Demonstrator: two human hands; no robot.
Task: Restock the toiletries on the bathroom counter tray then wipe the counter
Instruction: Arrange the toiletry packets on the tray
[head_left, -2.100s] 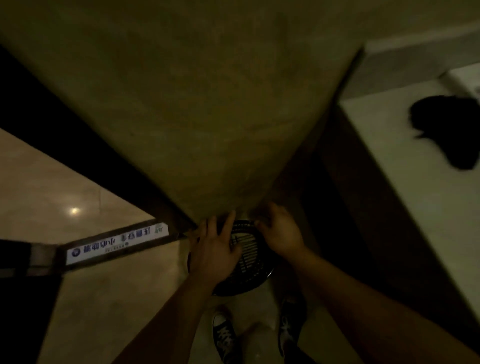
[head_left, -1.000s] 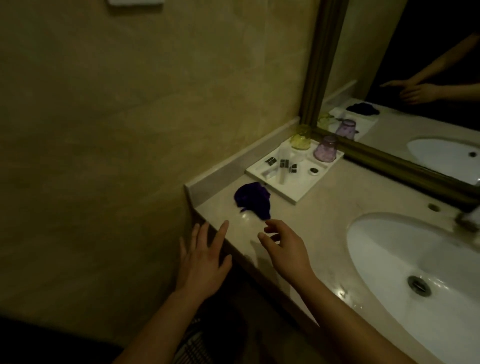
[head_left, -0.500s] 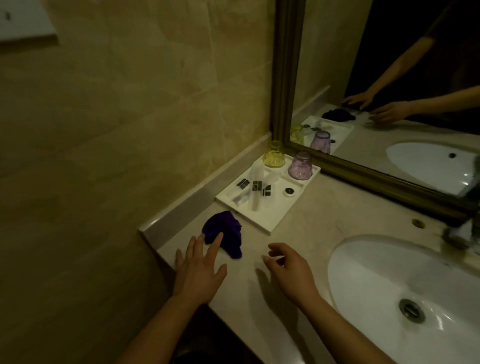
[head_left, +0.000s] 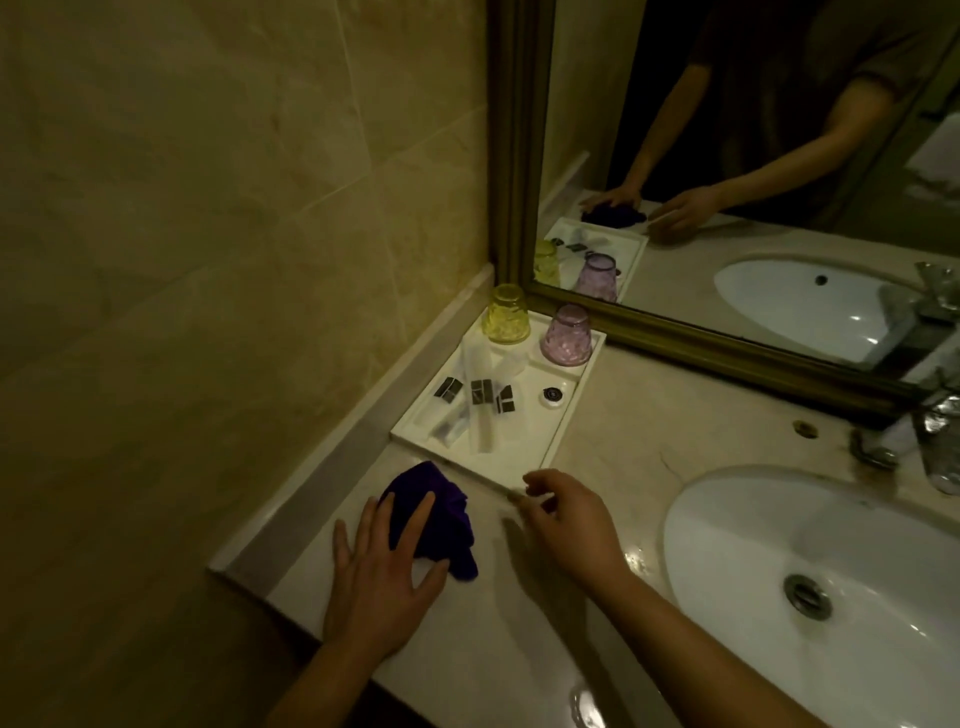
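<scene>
A dim bathroom seen from above. A white tray sits at the centre of the frame on a marble worktop, against the wall and mirror, holding small toiletry packets and two upturned cups, yellow and pink. Just below the tray lies a crumpled purple cloth. The left hand, fingers spread and flat, rests partly on the cloth without gripping it. The right hand, at lower centre, hovers loosely curled and empty near the tray's front edge. The basin fills the lower right. The tray looks stocked, so wiping seems to be starting; next, the left hand needs to gather the cloth.
</scene>
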